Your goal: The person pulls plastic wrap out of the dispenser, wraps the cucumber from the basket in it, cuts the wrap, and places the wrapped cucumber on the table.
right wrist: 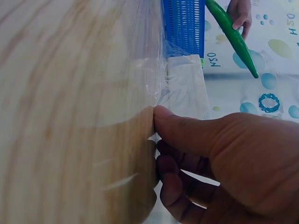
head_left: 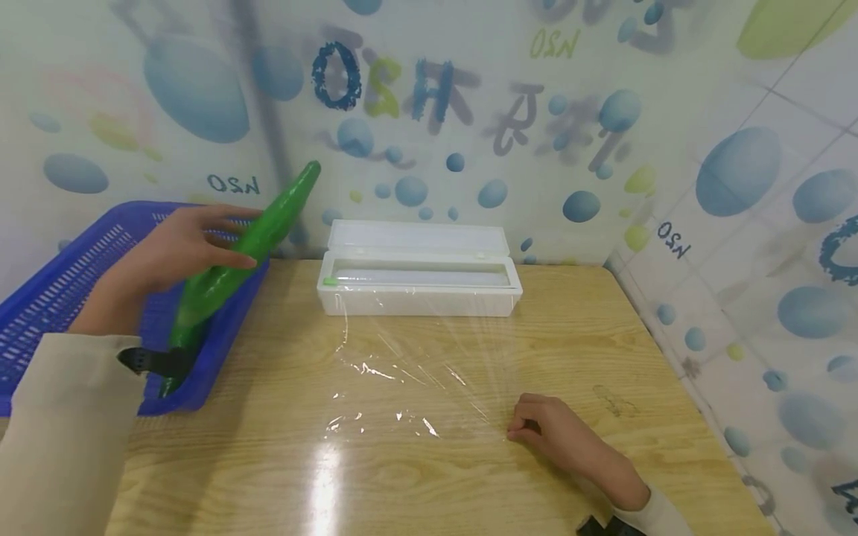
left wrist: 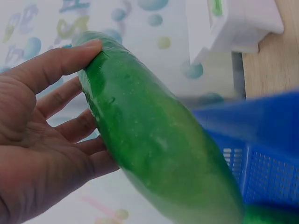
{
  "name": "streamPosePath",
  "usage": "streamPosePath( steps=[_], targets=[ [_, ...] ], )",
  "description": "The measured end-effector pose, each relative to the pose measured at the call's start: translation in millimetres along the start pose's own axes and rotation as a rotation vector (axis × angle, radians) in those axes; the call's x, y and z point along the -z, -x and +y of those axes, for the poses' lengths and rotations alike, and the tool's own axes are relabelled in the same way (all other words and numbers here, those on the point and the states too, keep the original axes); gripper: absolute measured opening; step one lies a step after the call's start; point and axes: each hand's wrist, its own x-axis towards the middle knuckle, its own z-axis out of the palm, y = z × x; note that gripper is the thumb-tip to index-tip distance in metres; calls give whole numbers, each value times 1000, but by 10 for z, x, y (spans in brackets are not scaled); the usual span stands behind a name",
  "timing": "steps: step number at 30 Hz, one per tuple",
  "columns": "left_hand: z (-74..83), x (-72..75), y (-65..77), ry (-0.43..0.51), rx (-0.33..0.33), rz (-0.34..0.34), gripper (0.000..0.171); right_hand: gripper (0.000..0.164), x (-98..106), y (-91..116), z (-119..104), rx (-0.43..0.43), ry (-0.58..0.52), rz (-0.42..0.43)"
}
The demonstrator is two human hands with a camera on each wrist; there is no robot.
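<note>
Over the desk (head_left: 603,327), my right grip (head_left: 553,430) pinches clear film (head_left: 422,372), lower right; my left grip (head_left: 177,249) holds a cucumber (head_left: 273,223).

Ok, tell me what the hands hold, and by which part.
Left hand: the long green vegetable, partway along its length. Right hand: the clear film, pinched at its near right corner.

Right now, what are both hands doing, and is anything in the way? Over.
Left hand grips green cucumber at blue basket. Right hand pinches clear wrap drawn from white box. Basket possibly in the cucumber's way.
</note>
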Motion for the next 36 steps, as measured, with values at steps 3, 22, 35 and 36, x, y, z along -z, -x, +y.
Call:
streamPosePath(
  steps=[3, 22, 35, 36],
  targets=[
    [63, -62, -20, -15, -16, -3, 72, 15, 1, 2, -4, -13, -5, -6],
    [408, -353, -104, -31, -122, -54, 65, 18, -3, -7, -15, -13, 29, 4],
    [594, -634, -176, 22, -197, -148, 63, 18, -2, -6, -19, -1, 24, 10],
    [608, -655, -181, 22, -208, -154, 63, 18, -1, -8, -18, 0, 27, 10]
  ],
)
